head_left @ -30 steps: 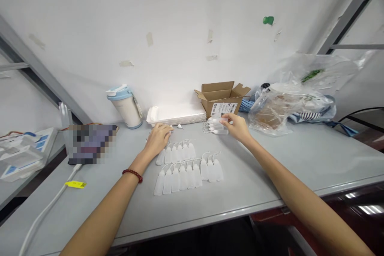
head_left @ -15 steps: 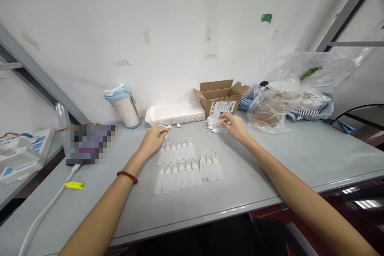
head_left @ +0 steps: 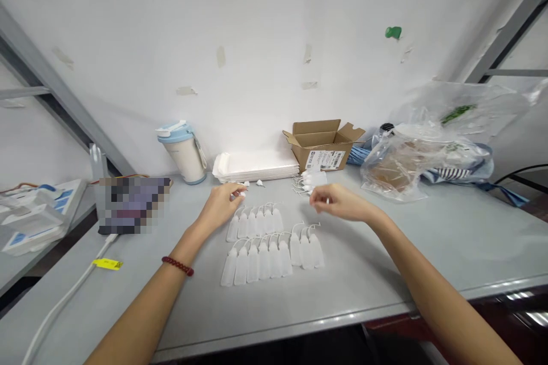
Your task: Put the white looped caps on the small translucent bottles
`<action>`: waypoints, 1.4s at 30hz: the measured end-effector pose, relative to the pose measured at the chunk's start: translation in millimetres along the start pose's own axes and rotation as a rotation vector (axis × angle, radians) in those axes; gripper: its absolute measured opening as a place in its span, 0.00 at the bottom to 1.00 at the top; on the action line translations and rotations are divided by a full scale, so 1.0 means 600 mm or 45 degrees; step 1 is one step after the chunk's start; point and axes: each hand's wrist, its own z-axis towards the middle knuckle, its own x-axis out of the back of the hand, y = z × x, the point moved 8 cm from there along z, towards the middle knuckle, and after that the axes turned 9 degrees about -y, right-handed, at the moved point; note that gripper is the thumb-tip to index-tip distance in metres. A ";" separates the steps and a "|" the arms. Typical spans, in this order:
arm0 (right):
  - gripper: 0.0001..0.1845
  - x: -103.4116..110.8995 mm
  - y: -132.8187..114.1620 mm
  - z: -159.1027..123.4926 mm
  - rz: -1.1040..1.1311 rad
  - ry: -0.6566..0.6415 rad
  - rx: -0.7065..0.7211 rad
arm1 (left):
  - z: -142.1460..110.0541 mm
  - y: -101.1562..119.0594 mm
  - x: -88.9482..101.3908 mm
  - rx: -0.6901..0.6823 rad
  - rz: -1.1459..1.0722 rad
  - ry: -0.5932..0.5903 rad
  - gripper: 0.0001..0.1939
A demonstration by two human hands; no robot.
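Observation:
My left hand (head_left: 223, 205) rests on the grey table with thumb and forefinger a little apart. A small white piece lies by its thumb tip; whether they touch I cannot tell. Just beyond are two small white nozzle caps (head_left: 260, 183). My right hand (head_left: 338, 203) hovers in front of a loose pile of white squeeze bottles (head_left: 317, 178), fingers curled inward. What those fingers hold, if anything, is hidden. Between my hands and nearer me, translucent squeeze bottles with bent spout tubes lie side by side in a back row (head_left: 256, 223) and a front row (head_left: 263, 261).
An open cardboard box (head_left: 321, 145) stands by the wall, beside a stack of white flat packs (head_left: 257, 166). A blue-lidded tumbler (head_left: 184, 154) is at left, near a pixelated flat object (head_left: 132, 205) with a white cable (head_left: 64, 296). Plastic bags (head_left: 398, 165) crowd the right.
My right hand has drawn back toward me from the loose bottle pile, and its fingers now curl downward. My left hand stays in nearly the same place. The camera view has shifted slightly.

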 end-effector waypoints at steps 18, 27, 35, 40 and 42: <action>0.12 -0.056 0.014 -0.010 0.096 -0.407 -0.322 | -0.033 0.118 -0.042 -0.168 -0.348 -0.121 0.06; 0.10 -0.031 -0.033 0.013 0.409 0.216 0.194 | -0.034 0.107 -0.059 0.084 -0.847 -0.110 0.09; 0.16 -0.066 -0.063 0.016 0.455 0.031 0.298 | -0.032 0.104 -0.056 0.111 -1.047 -0.113 0.11; 0.19 -0.074 -0.063 0.017 0.542 -0.064 0.263 | -0.032 0.096 -0.056 0.131 -1.073 -0.071 0.13; 0.18 -0.074 -0.066 0.017 0.527 -0.054 0.281 | -0.032 0.092 -0.057 0.142 -1.087 -0.047 0.14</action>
